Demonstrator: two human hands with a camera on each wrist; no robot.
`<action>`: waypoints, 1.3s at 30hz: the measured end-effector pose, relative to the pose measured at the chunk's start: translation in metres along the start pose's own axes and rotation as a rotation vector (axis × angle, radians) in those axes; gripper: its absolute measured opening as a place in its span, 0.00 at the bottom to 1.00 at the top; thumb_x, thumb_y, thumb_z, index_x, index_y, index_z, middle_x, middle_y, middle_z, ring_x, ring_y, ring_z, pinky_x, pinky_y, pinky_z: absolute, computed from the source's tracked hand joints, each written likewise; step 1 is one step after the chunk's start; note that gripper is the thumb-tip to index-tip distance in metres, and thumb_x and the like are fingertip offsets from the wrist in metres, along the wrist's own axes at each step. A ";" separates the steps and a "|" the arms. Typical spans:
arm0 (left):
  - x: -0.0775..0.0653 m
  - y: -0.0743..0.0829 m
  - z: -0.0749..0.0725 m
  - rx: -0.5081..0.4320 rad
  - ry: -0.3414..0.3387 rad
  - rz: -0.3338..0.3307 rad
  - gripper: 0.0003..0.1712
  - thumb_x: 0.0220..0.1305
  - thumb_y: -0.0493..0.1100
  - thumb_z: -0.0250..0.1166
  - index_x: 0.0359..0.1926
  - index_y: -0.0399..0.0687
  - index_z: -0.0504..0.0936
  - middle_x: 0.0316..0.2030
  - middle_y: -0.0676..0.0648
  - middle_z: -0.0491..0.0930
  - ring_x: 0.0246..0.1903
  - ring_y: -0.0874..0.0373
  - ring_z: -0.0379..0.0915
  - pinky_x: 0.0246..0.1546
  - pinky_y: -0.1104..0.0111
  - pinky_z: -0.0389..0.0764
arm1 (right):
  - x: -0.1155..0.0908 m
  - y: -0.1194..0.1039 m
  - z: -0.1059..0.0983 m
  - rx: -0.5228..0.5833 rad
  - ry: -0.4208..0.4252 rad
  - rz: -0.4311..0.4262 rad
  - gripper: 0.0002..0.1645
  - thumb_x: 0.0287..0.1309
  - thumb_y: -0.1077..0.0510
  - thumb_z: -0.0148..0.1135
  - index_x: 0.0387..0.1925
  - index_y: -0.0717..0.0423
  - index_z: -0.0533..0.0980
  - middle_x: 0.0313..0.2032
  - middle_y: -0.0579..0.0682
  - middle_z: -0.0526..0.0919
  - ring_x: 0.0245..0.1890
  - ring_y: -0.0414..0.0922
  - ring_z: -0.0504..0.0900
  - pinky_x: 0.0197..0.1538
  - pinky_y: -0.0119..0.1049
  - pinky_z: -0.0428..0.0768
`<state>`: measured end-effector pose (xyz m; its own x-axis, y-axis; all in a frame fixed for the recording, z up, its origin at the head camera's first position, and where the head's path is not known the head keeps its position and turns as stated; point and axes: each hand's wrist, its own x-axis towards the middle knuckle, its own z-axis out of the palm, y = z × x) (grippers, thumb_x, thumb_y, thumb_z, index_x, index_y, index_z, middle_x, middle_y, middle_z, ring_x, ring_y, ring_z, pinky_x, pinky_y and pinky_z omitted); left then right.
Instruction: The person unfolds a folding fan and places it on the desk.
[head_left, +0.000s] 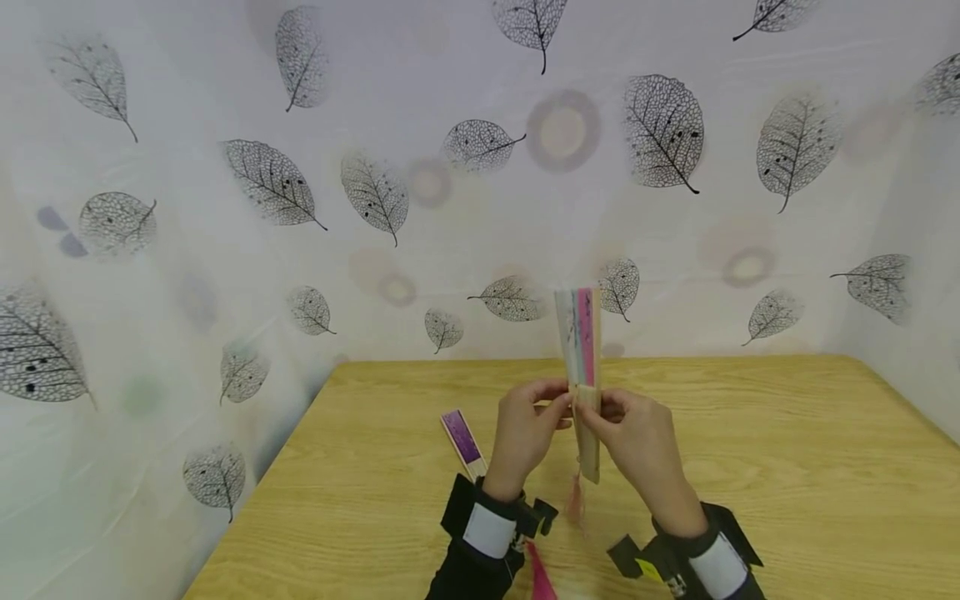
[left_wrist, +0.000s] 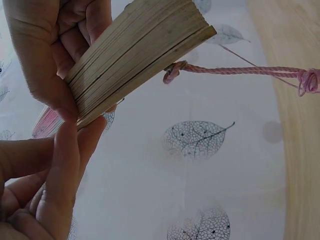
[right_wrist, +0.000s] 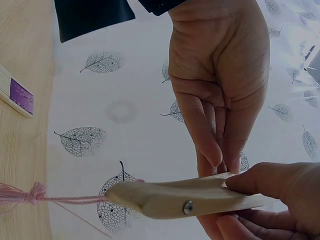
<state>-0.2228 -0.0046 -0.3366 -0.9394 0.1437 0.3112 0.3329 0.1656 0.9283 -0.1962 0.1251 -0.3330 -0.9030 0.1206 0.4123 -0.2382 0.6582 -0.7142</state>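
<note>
A mostly folded fan (head_left: 587,342) stands upright between the two hands, with pale, pink and bluish leaf showing above its wooden ribs (left_wrist: 140,55). My left hand (head_left: 527,427) pinches its left side between thumb and fingers. On the other side, my right hand (head_left: 641,432) grips the fan near the lower end of the leaf. A metal rivet (right_wrist: 188,207) shows near the base in the right wrist view. From that base hangs a pink cord (left_wrist: 240,70) with a light pink tassel (head_left: 574,500).
Left of the hands, a second folded fan (head_left: 462,437) with a purple leaf lies on the wooden table (head_left: 360,500). A bright pink tassel (head_left: 539,573) lies near the left wrist. Behind the table hangs a leaf-patterned sheet (head_left: 420,75).
</note>
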 end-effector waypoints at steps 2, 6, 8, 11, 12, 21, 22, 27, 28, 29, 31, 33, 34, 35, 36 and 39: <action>0.000 0.000 0.000 -0.007 0.000 0.004 0.11 0.61 0.35 0.60 0.42 0.33 0.81 0.39 0.37 0.83 0.30 0.54 0.83 0.29 0.76 0.84 | 0.000 -0.001 0.000 0.003 0.002 0.004 0.13 0.52 0.59 0.65 0.33 0.68 0.81 0.28 0.60 0.85 0.28 0.50 0.85 0.28 0.38 0.84; 0.001 0.000 0.000 -0.015 -0.003 0.009 0.11 0.61 0.35 0.59 0.42 0.33 0.81 0.39 0.37 0.83 0.31 0.53 0.83 0.29 0.76 0.84 | -0.001 -0.001 0.000 0.005 0.013 0.003 0.13 0.53 0.59 0.64 0.33 0.69 0.80 0.28 0.61 0.84 0.27 0.50 0.84 0.26 0.38 0.83; 0.000 0.000 0.000 -0.016 -0.007 0.007 0.11 0.61 0.35 0.59 0.43 0.33 0.81 0.39 0.37 0.83 0.31 0.54 0.83 0.29 0.76 0.83 | -0.001 0.000 0.000 -0.001 0.019 0.000 0.14 0.53 0.59 0.64 0.33 0.69 0.80 0.28 0.62 0.84 0.27 0.50 0.84 0.26 0.37 0.83; -0.001 0.000 0.000 -0.014 -0.009 -0.001 0.11 0.61 0.35 0.59 0.43 0.33 0.80 0.39 0.37 0.82 0.31 0.54 0.83 0.29 0.76 0.83 | -0.002 0.001 -0.001 -0.007 0.026 -0.002 0.13 0.52 0.60 0.64 0.33 0.70 0.80 0.27 0.62 0.84 0.26 0.51 0.84 0.25 0.37 0.83; -0.001 0.000 0.000 -0.018 -0.008 -0.004 0.11 0.61 0.35 0.59 0.43 0.33 0.80 0.38 0.37 0.82 0.31 0.54 0.83 0.29 0.76 0.83 | -0.002 0.002 -0.001 -0.010 0.027 -0.003 0.13 0.52 0.60 0.64 0.33 0.70 0.80 0.27 0.62 0.84 0.26 0.51 0.84 0.25 0.37 0.83; 0.000 0.003 0.001 -0.012 -0.001 -0.012 0.11 0.61 0.34 0.59 0.43 0.32 0.80 0.38 0.36 0.82 0.32 0.49 0.83 0.29 0.74 0.84 | 0.000 0.002 -0.001 -0.029 0.046 -0.013 0.14 0.52 0.59 0.64 0.32 0.69 0.81 0.27 0.61 0.84 0.26 0.50 0.84 0.24 0.37 0.82; 0.000 0.000 0.001 -0.012 -0.002 -0.007 0.11 0.61 0.35 0.60 0.43 0.33 0.80 0.38 0.37 0.82 0.32 0.50 0.83 0.28 0.74 0.84 | 0.000 0.002 -0.002 -0.031 0.050 -0.012 0.13 0.52 0.59 0.64 0.32 0.69 0.81 0.27 0.61 0.84 0.26 0.50 0.84 0.24 0.36 0.82; -0.001 0.002 0.001 -0.012 -0.010 -0.002 0.11 0.62 0.35 0.59 0.44 0.33 0.80 0.38 0.36 0.82 0.32 0.49 0.83 0.29 0.73 0.84 | -0.001 0.001 -0.002 -0.039 0.071 -0.014 0.12 0.53 0.60 0.64 0.31 0.69 0.81 0.26 0.61 0.84 0.24 0.50 0.83 0.22 0.34 0.81; -0.001 0.002 0.001 -0.011 -0.010 0.000 0.11 0.62 0.35 0.59 0.44 0.33 0.79 0.38 0.36 0.82 0.32 0.48 0.83 0.29 0.73 0.84 | -0.001 0.001 -0.002 -0.044 0.076 -0.014 0.12 0.52 0.60 0.64 0.31 0.69 0.81 0.26 0.61 0.84 0.24 0.50 0.83 0.22 0.34 0.80; -0.001 0.002 0.001 -0.012 -0.011 0.001 0.11 0.62 0.35 0.59 0.44 0.33 0.79 0.38 0.36 0.81 0.32 0.48 0.83 0.29 0.73 0.84 | -0.001 0.001 -0.002 -0.048 0.080 -0.014 0.12 0.52 0.60 0.64 0.31 0.69 0.81 0.25 0.62 0.84 0.24 0.50 0.83 0.22 0.34 0.80; -0.001 0.002 0.001 -0.014 -0.013 0.004 0.11 0.62 0.34 0.59 0.44 0.33 0.79 0.38 0.36 0.81 0.33 0.47 0.83 0.29 0.73 0.84 | 0.000 0.002 -0.001 -0.060 0.089 -0.013 0.12 0.52 0.61 0.64 0.30 0.69 0.81 0.25 0.62 0.84 0.24 0.50 0.83 0.21 0.34 0.80; -0.001 0.002 0.000 -0.013 -0.014 0.005 0.11 0.62 0.34 0.59 0.44 0.32 0.79 0.38 0.36 0.81 0.33 0.47 0.83 0.29 0.73 0.84 | 0.000 0.002 -0.001 -0.064 0.093 -0.013 0.11 0.51 0.61 0.64 0.30 0.69 0.81 0.25 0.62 0.84 0.23 0.50 0.83 0.21 0.34 0.80; -0.001 0.002 0.000 -0.010 -0.014 0.004 0.11 0.62 0.35 0.58 0.43 0.33 0.79 0.38 0.36 0.81 0.33 0.47 0.83 0.29 0.73 0.84 | 0.000 0.002 -0.001 -0.066 0.093 -0.014 0.11 0.51 0.61 0.64 0.30 0.69 0.81 0.25 0.62 0.84 0.23 0.50 0.83 0.21 0.34 0.80; -0.001 0.002 0.000 -0.009 -0.014 0.003 0.11 0.62 0.35 0.58 0.43 0.33 0.79 0.38 0.36 0.81 0.33 0.47 0.83 0.29 0.73 0.84 | 0.000 0.002 -0.001 -0.069 0.093 -0.014 0.12 0.51 0.61 0.64 0.30 0.69 0.81 0.25 0.61 0.84 0.23 0.50 0.83 0.21 0.34 0.80; -0.001 0.002 0.000 -0.009 -0.014 0.002 0.11 0.62 0.34 0.58 0.43 0.32 0.79 0.38 0.36 0.81 0.33 0.47 0.83 0.30 0.73 0.84 | 0.000 0.002 -0.001 -0.070 0.091 -0.015 0.12 0.51 0.61 0.64 0.30 0.69 0.81 0.25 0.61 0.84 0.23 0.50 0.83 0.21 0.34 0.80; 0.000 0.003 -0.001 -0.008 -0.012 -0.005 0.10 0.62 0.34 0.59 0.43 0.32 0.79 0.38 0.36 0.81 0.33 0.48 0.83 0.30 0.73 0.84 | -0.001 0.001 -0.002 -0.076 0.091 -0.023 0.12 0.51 0.60 0.64 0.30 0.69 0.81 0.24 0.61 0.84 0.23 0.49 0.83 0.21 0.34 0.79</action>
<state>-0.2216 -0.0051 -0.3341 -0.9401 0.1543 0.3041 0.3273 0.1582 0.9316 -0.1953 0.1271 -0.3336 -0.8608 0.1690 0.4801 -0.2279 0.7154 -0.6605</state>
